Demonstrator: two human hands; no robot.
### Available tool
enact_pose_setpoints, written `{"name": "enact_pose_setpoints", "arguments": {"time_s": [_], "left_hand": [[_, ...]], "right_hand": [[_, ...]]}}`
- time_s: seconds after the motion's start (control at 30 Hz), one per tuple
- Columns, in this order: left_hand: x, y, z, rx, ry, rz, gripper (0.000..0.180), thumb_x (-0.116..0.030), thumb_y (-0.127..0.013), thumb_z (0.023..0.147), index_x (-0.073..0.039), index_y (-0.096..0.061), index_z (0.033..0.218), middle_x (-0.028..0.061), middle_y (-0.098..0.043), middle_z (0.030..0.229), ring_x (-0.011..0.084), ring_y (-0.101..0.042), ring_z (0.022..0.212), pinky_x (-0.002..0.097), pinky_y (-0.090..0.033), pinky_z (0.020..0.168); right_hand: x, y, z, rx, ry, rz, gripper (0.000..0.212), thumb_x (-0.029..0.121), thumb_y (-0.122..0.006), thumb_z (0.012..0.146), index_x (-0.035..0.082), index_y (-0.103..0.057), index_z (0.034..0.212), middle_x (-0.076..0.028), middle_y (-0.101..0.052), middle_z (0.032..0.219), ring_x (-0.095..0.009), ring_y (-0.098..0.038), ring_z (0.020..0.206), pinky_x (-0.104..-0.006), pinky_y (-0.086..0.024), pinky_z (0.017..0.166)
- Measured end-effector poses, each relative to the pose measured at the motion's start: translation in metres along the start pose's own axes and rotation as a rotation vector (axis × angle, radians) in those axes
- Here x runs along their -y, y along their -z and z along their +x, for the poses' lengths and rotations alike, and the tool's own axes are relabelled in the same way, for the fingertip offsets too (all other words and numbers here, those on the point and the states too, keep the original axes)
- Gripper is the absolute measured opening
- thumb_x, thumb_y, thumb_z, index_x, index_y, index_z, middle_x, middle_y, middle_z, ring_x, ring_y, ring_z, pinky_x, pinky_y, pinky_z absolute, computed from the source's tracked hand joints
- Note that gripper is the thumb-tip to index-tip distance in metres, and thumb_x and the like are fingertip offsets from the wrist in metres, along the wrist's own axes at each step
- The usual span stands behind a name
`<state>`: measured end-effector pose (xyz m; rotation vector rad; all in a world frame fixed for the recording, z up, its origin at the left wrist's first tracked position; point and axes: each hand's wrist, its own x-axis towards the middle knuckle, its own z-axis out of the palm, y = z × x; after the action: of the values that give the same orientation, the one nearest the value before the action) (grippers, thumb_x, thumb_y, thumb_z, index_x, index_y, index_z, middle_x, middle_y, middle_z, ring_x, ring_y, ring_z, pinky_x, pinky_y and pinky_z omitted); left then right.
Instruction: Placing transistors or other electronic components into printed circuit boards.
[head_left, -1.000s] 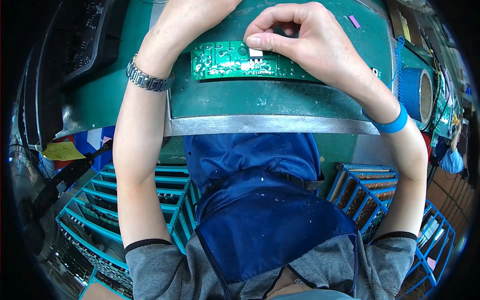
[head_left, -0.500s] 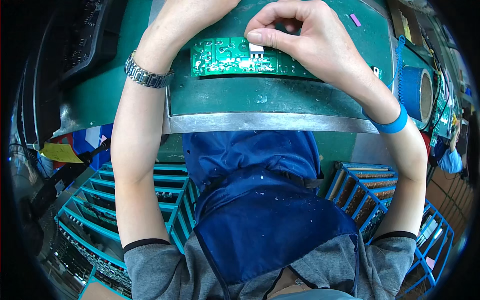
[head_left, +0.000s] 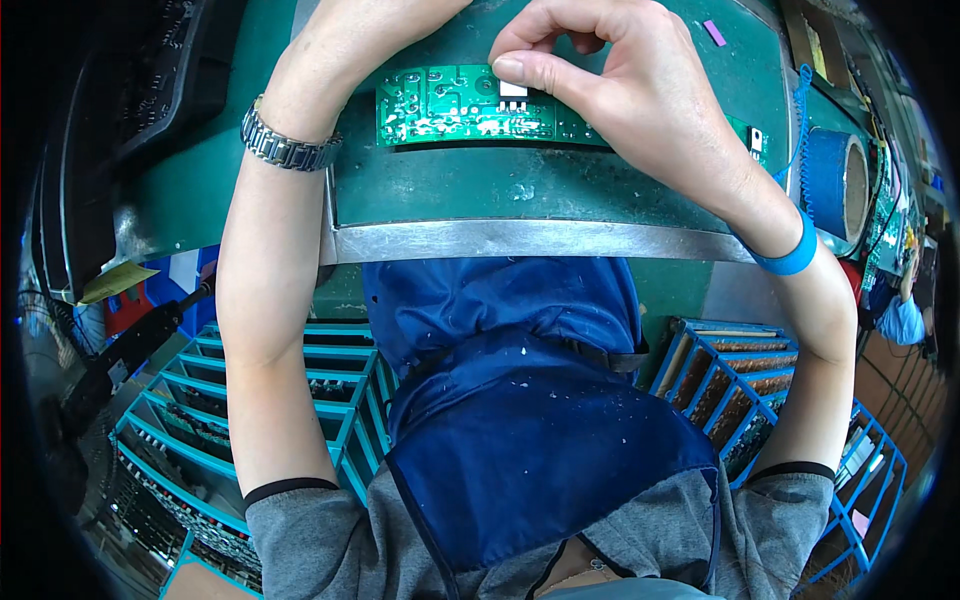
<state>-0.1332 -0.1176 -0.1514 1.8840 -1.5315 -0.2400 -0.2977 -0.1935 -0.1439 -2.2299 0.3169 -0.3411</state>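
1. The green circuit board [head_left: 465, 105] lies flat, solder side up, on the green work mat [head_left: 520, 185], directly under the right hand [head_left: 640, 95]. Thumb and forefinger are closed narrowly around a small white component [head_left: 512, 89] at the board's upper edge.
2. The left hand [head_left: 385, 25] is mostly cut off at the top of the frame; I cannot tell whether it grips anything.
3. Risk, as I judge it: the board looks unclamped, so a push from the pinch could skate it across the mat or tilt the white part.
4. Right of the grip, a roll of blue tape [head_left: 838, 180] stands on edge.
5. Above and right of the grip, a small purple label [head_left: 714, 32] lies on the mat.
6. Far below-left of the grip, a yellow paper tag [head_left: 115, 283] hangs at the bench edge.
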Motion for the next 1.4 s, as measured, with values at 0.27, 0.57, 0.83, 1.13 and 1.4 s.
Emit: {"name": "enact_pose_setpoints", "arguments": {"time_s": [0.27, 0.57, 0.83, 1.13, 1.4], "left_hand": [[0.001, -0.008, 0.007, 0.003, -0.015, -0.015, 0.019, -0.007, -0.063, 0.083, 0.004, -0.067, 0.098, 0.0149, -0.064, 0.082, 0.0223, -0.063, 0.073, 0.0321, -0.049, 0.068], [0.006, -0.016, 0.007, -0.008, -0.066, -0.027, 0.019, -0.006, -0.064, 0.082, 0.004, -0.067, 0.097, 0.016, -0.064, 0.082, 0.0246, -0.063, 0.074, 0.0335, -0.05, 0.068], [0.008, -0.013, 0.003, -0.009, -0.098, -0.029, 0.019, -0.006, -0.064, 0.082, 0.005, -0.066, 0.098, 0.0161, -0.064, 0.082, 0.0254, -0.064, 0.075, 0.0342, -0.05, 0.069], [0.006, -0.004, 0.0, 0.016, -0.05, -0.006, 0.019, -0.007, -0.063, 0.082, 0.005, -0.066, 0.097, 0.0163, -0.064, 0.081, 0.0261, -0.063, 0.074, 0.0346, -0.05, 0.068], [0.006, -0.006, 0.007, -0.016, -0.077, -0.042, 0.017, -0.007, -0.064, 0.082, 0.004, -0.066, 0.096, 0.0156, -0.064, 0.079, 0.0238, -0.063, 0.071, 0.033, -0.05, 0.066]], "right_hand": [[-0.008, 0.005, 0.004, 0.06, -0.197, 0.101, 0.011, 0.009, -0.071, 0.083, -0.001, -0.069, 0.086, -0.008, -0.065, 0.073, -0.012, -0.057, 0.065, -0.0272, -0.045, 0.059], [-0.012, 0.001, -0.001, 0.018, -0.211, 0.096, 0.012, 0.01, -0.071, 0.083, -0.001, -0.069, 0.087, -0.007, -0.064, 0.072, -0.01, -0.056, 0.065, -0.0254, -0.044, 0.059], [0.002, 0.004, 0.002, 0.071, -0.274, 0.12, 0.012, 0.01, -0.071, 0.083, -0.001, -0.068, 0.085, -0.008, -0.064, 0.073, -0.015, -0.058, 0.068, -0.0284, -0.045, 0.063], [-0.004, -0.003, 0.0, 0.009, -0.003, 0.086, 0.023, 0.012, -0.071, 0.082, 0.002, -0.06, 0.099, -0.012, -0.065, 0.084, -0.025, -0.061, 0.076, -0.0326, -0.048, 0.071], [-0.023, -0.007, -0.002, 0.062, 0.129, -0.14, 0.03, 0.018, -0.072, 0.084, 0.001, -0.058, 0.104, -0.01, -0.064, 0.088, -0.019, -0.06, 0.082, -0.0313, -0.049, 0.076]]}}
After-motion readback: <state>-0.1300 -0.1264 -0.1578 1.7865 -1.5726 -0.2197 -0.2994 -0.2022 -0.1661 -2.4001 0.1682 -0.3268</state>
